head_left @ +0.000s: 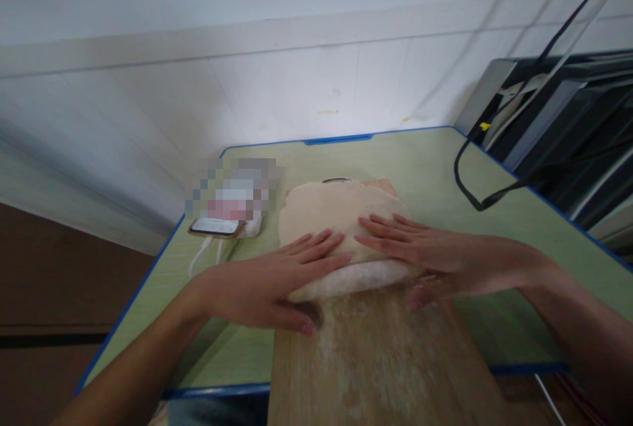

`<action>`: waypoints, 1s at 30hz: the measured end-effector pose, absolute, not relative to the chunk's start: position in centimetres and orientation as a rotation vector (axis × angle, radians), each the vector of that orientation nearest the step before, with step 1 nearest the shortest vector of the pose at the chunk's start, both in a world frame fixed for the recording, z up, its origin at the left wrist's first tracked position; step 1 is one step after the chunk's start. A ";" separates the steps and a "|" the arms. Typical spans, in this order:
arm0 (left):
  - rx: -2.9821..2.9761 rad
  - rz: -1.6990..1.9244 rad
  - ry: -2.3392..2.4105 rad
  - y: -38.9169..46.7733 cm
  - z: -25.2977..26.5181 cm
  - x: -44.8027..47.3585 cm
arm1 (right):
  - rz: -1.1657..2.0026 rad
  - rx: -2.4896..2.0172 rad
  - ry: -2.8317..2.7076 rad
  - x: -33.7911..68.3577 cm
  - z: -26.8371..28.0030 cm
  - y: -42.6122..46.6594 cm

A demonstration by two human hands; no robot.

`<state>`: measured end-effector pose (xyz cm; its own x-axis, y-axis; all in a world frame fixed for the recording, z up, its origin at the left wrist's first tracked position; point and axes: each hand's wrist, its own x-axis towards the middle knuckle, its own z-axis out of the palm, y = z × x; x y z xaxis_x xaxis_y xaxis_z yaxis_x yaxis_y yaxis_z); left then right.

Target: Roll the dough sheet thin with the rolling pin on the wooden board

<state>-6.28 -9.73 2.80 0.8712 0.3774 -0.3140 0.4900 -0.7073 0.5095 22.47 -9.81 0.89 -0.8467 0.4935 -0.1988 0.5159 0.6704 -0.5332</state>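
Note:
A pale, floury sheet of dough (341,205) lies over the far part of a wooden board (376,353). Its near edge forms a thick white roll (356,279) running crosswise between my hands; whether a rolling pin is inside, I cannot tell. My left hand (281,277) rests at the roll's left end, fingers stretched flat on the dough and thumb low over the board. From the right, my right hand (415,251) lies across the roll's other end, its fingers extended on the sheet and its thumb down near the board.
The board stands on a green table (420,155) with a blue edge against a white wall (297,83). A phone (215,225) with white cables lies at the left, beside a pixelated patch. On the right, a black cable (469,198) hangs onto the table near dark stacked items (558,116).

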 end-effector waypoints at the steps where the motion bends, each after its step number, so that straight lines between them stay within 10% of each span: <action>1: 2.434 -0.238 0.620 -9.7 2.8 -6.3 | -0.936 0.857 2.836 22.4 1.0 -9.9; 30: 2.693 0.257 1.206 -8.2 1.1 -6.2 | -0.633 1.666 2.898 22.9 -0.4 -8.0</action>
